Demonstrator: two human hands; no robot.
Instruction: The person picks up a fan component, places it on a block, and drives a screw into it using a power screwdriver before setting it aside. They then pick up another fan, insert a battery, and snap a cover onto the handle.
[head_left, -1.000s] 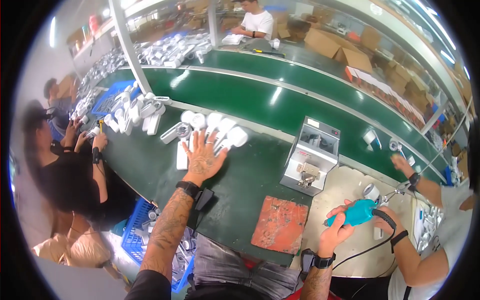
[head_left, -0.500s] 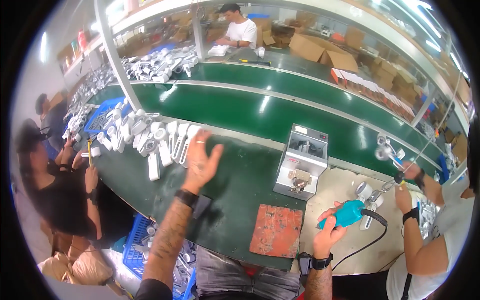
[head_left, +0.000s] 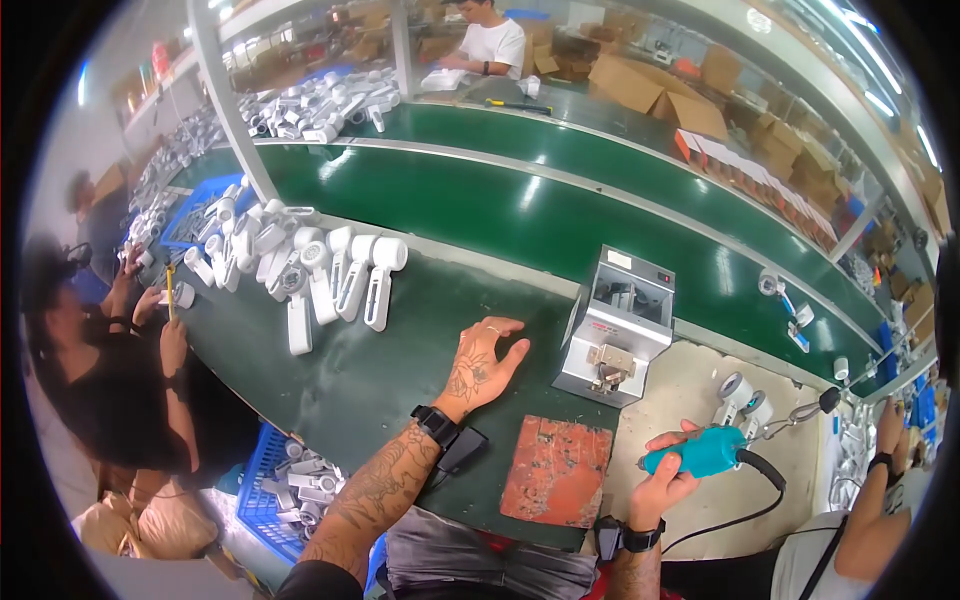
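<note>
My left hand (head_left: 480, 367) is over the green worktop (head_left: 420, 300), fingers reaching right and thumb apart, with nothing visible in it. A row of white plastic housings (head_left: 350, 275) with round heads and slotted handles lies to its upper left. In my right hand (head_left: 657, 490) is a teal electric screwdriver (head_left: 708, 452) with a black cord, its tip pointing left. A grey metal box-shaped machine (head_left: 615, 335) with an open top stands between and beyond my hands. Nearer to me lies a worn red plate (head_left: 557, 470).
Beyond the worktop runs a green conveyor belt (head_left: 450, 200). Two white housings (head_left: 735, 390) lie right of the machine. A blue basket (head_left: 255, 500) of parts sits low at left. Co-workers are at the left (head_left: 100, 390), right (head_left: 850, 530) and far side (head_left: 490, 45).
My left hand has moved right and nearer, away from the white housings. The right hand keeps the screwdriver. The co-worker at right has drawn back, and white parts now lie on the belt there.
</note>
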